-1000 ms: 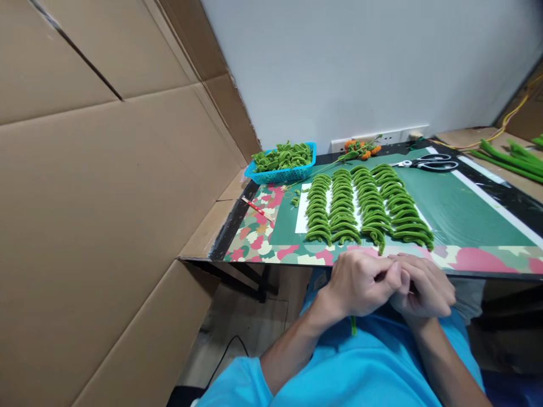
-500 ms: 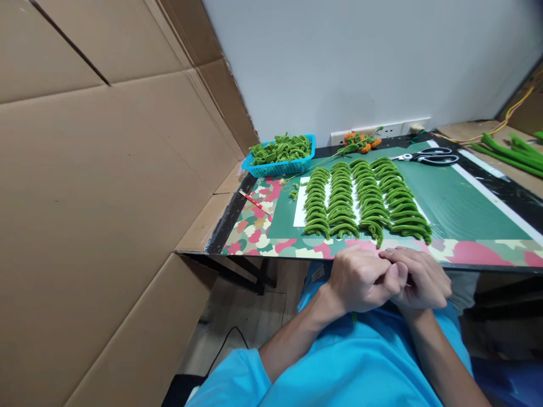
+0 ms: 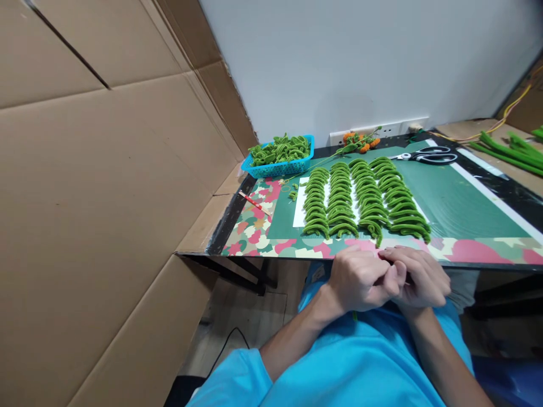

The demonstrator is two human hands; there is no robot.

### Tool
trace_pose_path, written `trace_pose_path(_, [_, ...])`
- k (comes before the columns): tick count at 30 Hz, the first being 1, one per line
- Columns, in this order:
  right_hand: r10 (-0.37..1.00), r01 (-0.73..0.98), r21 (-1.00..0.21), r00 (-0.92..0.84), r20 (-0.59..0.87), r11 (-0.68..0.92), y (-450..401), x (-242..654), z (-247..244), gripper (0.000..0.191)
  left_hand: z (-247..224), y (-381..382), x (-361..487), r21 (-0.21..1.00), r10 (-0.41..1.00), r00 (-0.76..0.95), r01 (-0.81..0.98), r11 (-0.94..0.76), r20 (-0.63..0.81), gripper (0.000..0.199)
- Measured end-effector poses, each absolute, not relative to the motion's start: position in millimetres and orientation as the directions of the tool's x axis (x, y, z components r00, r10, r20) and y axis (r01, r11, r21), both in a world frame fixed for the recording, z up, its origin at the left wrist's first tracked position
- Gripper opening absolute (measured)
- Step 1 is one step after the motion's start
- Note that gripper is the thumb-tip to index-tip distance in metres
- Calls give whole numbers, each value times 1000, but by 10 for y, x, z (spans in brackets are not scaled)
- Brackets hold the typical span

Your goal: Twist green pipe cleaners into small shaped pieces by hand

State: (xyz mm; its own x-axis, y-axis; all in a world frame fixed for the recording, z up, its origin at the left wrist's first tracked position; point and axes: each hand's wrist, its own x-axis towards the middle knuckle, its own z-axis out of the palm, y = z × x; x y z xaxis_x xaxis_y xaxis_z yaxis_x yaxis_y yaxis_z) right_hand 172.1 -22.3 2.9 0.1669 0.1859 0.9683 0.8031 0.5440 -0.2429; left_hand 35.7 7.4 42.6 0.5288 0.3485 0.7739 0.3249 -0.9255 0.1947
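Observation:
My left hand [image 3: 360, 280] and my right hand [image 3: 419, 277] are both closed and meet over my lap, just at the table's front edge. A small bit of green shows below my left hand, so the hands seem to hold something green, mostly hidden by the fingers. Beyond them, curved fuzzy green pieces [image 3: 367, 198] lie in several columns on white paper [image 3: 299, 206]. A blue basket [image 3: 278, 168] at the back left holds a heap of similar green pieces.
Black-handled scissors [image 3: 432, 156] lie at the back right of the green mat [image 3: 479, 198]. Orange flowers [image 3: 362, 141] rest near the wall sockets. A red stick [image 3: 254, 203] is on the left. Green strips [image 3: 513, 151] lie far right. Cardboard [image 3: 127, 169] walls the left side.

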Motion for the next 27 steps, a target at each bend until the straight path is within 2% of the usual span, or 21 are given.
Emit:
trace_pose_path(8, [175,810,-233,163,971,538,-209,1731,-2,23,482,69,368,208,324,461,284,-936,827,45])
trace_pose_path(24, [186,807,-231,153,971,543,-226,1729,27,21,318,68,334,90,346,635,399,-912,691,45])
trace_pose_path(27, [190,803,-239,159,969,546,-225,1729,37,19,346,70,351,103,298,555,354,-929,776,45])
